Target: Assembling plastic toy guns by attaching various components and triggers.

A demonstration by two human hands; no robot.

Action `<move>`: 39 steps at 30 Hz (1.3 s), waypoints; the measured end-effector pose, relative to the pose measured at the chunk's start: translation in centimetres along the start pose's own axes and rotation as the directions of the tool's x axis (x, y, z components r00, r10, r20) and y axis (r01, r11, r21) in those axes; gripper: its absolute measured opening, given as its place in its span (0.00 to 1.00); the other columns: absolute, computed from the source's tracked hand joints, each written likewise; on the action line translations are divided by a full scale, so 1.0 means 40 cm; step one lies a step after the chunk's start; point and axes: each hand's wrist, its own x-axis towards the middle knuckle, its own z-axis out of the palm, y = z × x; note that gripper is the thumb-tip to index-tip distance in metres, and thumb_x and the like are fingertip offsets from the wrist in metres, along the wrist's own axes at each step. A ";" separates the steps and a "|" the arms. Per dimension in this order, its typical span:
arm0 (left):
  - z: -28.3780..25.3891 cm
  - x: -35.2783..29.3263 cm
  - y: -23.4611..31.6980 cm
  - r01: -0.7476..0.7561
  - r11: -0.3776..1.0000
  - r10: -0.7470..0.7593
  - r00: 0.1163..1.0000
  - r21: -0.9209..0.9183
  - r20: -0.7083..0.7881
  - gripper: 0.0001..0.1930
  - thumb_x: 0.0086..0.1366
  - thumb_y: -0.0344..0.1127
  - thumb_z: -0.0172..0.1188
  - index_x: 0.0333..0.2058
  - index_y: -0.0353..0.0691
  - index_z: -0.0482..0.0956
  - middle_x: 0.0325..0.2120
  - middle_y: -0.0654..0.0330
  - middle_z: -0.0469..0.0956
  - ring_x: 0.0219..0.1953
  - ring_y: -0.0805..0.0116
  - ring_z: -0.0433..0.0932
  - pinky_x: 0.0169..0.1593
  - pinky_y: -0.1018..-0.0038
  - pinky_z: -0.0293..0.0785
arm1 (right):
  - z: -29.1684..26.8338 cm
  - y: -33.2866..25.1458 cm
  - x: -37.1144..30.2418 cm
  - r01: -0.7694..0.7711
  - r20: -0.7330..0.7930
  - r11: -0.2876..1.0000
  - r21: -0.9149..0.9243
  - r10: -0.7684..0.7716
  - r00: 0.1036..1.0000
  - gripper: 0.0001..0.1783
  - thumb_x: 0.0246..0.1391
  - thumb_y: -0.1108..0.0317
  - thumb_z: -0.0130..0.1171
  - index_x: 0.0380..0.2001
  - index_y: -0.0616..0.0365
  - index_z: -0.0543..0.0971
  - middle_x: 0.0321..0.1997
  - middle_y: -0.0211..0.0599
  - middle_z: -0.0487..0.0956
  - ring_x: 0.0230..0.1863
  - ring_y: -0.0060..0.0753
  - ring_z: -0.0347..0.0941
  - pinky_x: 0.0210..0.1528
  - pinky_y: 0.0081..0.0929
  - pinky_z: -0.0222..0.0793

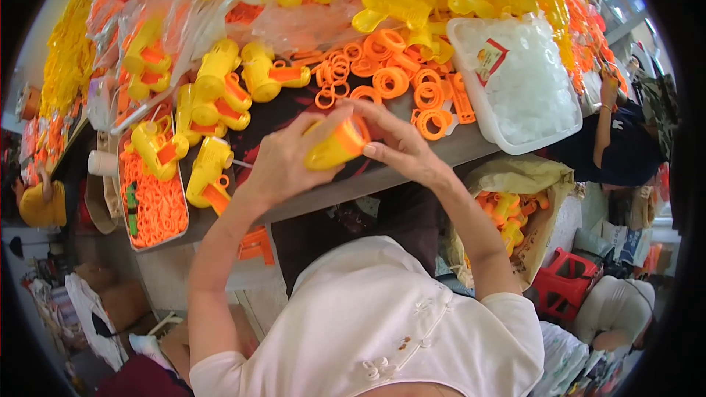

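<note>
My left hand (283, 158) is closed round a yellow plastic toy body (329, 153), tilted up to the right above the table's near edge. An orange ring (357, 132) sits at its wide end. Thumb and fingers of my right hand (412, 148) are closed about that ring. Beyond my hands lies a pile of loose orange rings (390, 82). Left of them, several yellow toy gun bodies with orange handles (215, 77) lie in a group. Most of the held body's far side is hidden by my left fingers.
A tray of small orange rings (153, 206) holds a green-handled tool (132, 209). A white tub of clear pieces (529, 88) stands at right. Yellow parts (397, 7) heap at the back. Below right are a sack of yellow-orange pieces (555, 198) and a red stool (565, 283).
</note>
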 end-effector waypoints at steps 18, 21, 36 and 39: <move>0.013 -0.014 -0.023 -0.138 0.990 0.138 0.990 0.012 0.016 0.32 0.41 0.34 0.72 0.49 0.44 0.73 0.37 0.55 0.76 0.34 0.54 0.79 0.33 0.64 0.77 | 0.091 -0.043 0.132 0.046 -0.115 0.939 -0.340 -0.090 0.989 0.14 0.62 0.67 0.45 0.35 0.66 0.77 0.31 0.42 0.79 0.32 0.36 0.77 0.39 0.29 0.72; 0.005 -0.035 0.003 -0.075 0.996 0.070 0.993 -0.045 -0.096 0.37 0.42 0.26 0.71 0.55 0.41 0.69 0.42 0.54 0.77 0.39 0.58 0.80 0.41 0.68 0.78 | 0.106 -0.009 0.064 0.007 -0.513 0.955 -0.295 -0.165 0.842 0.12 0.64 0.68 0.48 0.40 0.65 0.78 0.39 0.42 0.80 0.41 0.35 0.77 0.47 0.27 0.71; 0.140 -0.186 0.003 0.087 0.084 -0.751 0.660 -0.993 -0.006 0.34 0.61 0.31 0.60 0.64 0.42 0.57 0.53 0.57 0.69 0.49 0.67 0.73 0.52 0.70 0.73 | -0.209 0.189 0.122 -0.491 -0.630 0.420 -0.763 -0.314 0.710 0.36 0.54 0.61 0.61 0.60 0.66 0.59 0.62 0.69 0.56 0.60 0.69 0.57 0.60 0.50 0.59; 0.128 -0.214 -0.002 0.109 0.024 -0.781 0.623 -0.994 0.049 0.28 0.63 0.37 0.58 0.61 0.42 0.61 0.51 0.57 0.71 0.50 0.66 0.73 0.54 0.68 0.72 | -0.219 0.185 0.154 -0.498 -0.555 0.254 -0.829 -0.479 0.681 0.32 0.50 0.63 0.63 0.58 0.59 0.66 0.58 0.61 0.61 0.57 0.61 0.62 0.56 0.47 0.63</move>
